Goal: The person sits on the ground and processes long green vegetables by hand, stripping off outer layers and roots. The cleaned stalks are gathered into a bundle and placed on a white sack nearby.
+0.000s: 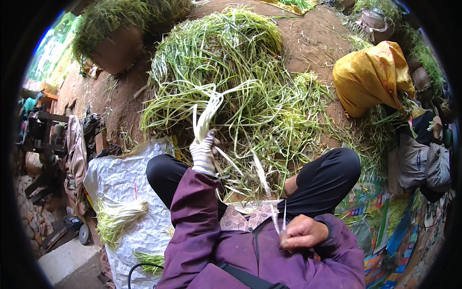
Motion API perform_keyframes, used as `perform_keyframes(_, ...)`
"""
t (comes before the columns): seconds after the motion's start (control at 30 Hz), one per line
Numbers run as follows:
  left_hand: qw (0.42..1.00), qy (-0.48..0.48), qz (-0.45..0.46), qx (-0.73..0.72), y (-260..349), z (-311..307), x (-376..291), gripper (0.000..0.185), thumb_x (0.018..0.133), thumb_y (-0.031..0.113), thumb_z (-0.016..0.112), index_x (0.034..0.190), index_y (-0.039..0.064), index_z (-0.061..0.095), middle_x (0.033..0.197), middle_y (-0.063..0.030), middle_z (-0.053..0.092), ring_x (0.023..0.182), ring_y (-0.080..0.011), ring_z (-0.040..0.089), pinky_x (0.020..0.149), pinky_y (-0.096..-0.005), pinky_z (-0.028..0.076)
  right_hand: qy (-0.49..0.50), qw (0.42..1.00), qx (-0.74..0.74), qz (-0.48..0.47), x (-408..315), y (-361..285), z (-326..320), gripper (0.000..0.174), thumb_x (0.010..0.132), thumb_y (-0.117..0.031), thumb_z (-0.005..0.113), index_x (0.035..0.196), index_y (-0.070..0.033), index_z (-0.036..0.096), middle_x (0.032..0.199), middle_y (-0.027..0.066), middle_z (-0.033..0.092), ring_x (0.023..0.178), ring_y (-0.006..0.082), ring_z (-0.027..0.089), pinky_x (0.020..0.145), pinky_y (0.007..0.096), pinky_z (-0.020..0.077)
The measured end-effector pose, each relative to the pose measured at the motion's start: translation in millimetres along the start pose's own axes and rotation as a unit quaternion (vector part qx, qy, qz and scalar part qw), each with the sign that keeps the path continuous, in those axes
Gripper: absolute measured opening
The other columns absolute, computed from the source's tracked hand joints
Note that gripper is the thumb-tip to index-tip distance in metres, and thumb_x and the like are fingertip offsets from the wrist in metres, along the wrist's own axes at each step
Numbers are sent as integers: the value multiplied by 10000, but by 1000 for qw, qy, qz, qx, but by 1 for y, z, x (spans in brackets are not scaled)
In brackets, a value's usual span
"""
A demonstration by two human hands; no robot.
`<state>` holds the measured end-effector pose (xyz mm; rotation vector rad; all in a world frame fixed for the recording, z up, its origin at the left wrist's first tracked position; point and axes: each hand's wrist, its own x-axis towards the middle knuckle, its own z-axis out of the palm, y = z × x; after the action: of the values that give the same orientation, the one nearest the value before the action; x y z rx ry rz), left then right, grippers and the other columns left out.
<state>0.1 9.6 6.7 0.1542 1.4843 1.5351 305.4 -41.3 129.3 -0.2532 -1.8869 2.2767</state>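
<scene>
My left hand [203, 153], in a striped knit glove, is raised past my left knee and grips a bunch of pale, chive-like stalks [208, 113]. Their white ends are in the fist, and the long leaves fan out and droop over a large heap of green and yellowing stalks [216, 47]. My right hand [303, 231] is bare and held close to my chest. Its fingers are closed on thin white strands [275, 218] that point up and away from me. Blurred pale pieces [260, 171] show between my knees, above the litter of leaves.
At left, a white woven sheet [151, 173] carries a bundle of pale stalks [121, 220] and a greener bunch [149, 262]. A yellow sack [371, 77] stands at right, near another person [422, 155]. Machinery [52, 132] lines the far left.
</scene>
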Motion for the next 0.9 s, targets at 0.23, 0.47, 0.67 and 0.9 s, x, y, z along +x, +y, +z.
perform_keyframes(0.23, 995, -76, -51, 35, 4, 5, -29, 232, 825, 225, 653, 967, 45, 622, 590, -28, 585, 348, -55, 405, 322, -186, 278, 358, 749, -556, -40, 38, 53, -35, 235, 821, -143, 586, 1018, -14, 591, 853, 136, 617, 630, 257, 601, 576, 333, 491)
perform_keyframes(0.47, 986, -154, -64, 1, -16, 0, -47, 387, 828, 312, 638, 1084, 29, 571, 766, -65, 645, 546, -87, 546, 472, -210, 427, 332, 896, -291, 52, 117, 119, -12, 160, 888, -197, 520, 861, -48, 570, 566, 65, 573, 514, 175, 588, 487, 304, 446)
perform_keyframes(0.67, 971, -189, -111, -95, -38, -1, -70, 439, 820, 290, 651, 1106, -13, 513, 820, -82, 628, 730, -169, 608, 639, -268, 501, 339, 900, -269, 52, 119, 114, -5, 209, 875, -246, 523, 842, -43, 562, 662, 175, 580, 612, 333, 592, 539, 396, 459)
perform_keyframes(0.9, 915, -286, -55, -277, 139, 5, -12, 279, 851, 67, 533, 1126, 40, 492, 712, 27, 550, 410, -25, 359, 326, -165, 268, 385, 886, -256, -19, 172, 146, -75, 167, 830, -164, 560, 814, -10, 623, 734, 126, 640, 662, 204, 618, 618, 302, 490)
